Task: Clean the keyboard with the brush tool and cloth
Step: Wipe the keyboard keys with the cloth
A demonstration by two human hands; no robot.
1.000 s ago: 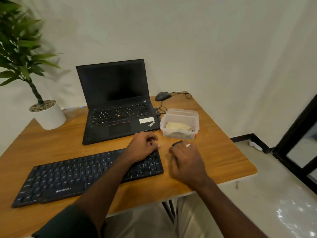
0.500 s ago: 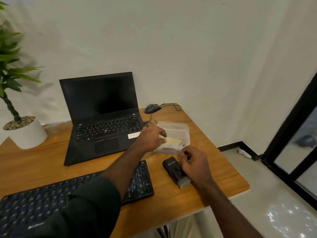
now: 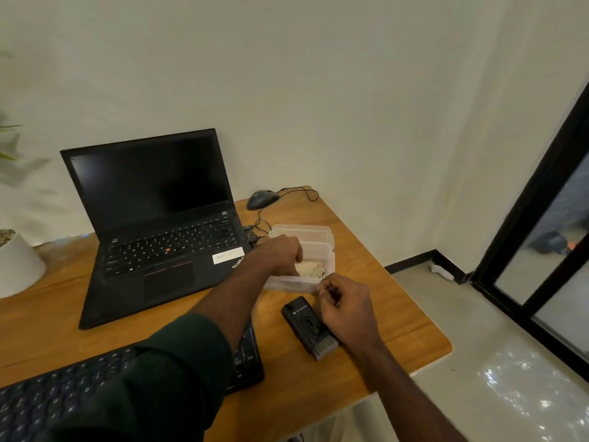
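A black keyboard (image 3: 246,362) lies at the table's front left, much of it hidden under my left sleeve. The black brush tool (image 3: 301,319) lies flat on the wood to the keyboard's right, its grey bristle end toward me. Behind it stands a clear plastic container (image 3: 320,247) holding a pale crumpled cloth (image 3: 311,270). My left hand (image 3: 282,253) reaches down into the container and its fingertips pinch the cloth's left end. My right hand (image 3: 347,307) hovers over the brush tool's far side, fingers curled, holding nothing, with its knuckles at the container's front rim.
An open black laptop (image 3: 165,250) stands behind the keyboard. A wired mouse (image 3: 262,198) sits at the back, its cable running toward the container. A white plant pot (image 3: 16,263) is at the far left. The table's right edge (image 3: 443,342) drops to a pale floor.
My left hand left the keyboard and went into the container onto the cloth. My right hand let go of the brush tool and moved up to the container's rim. The view shifted right.
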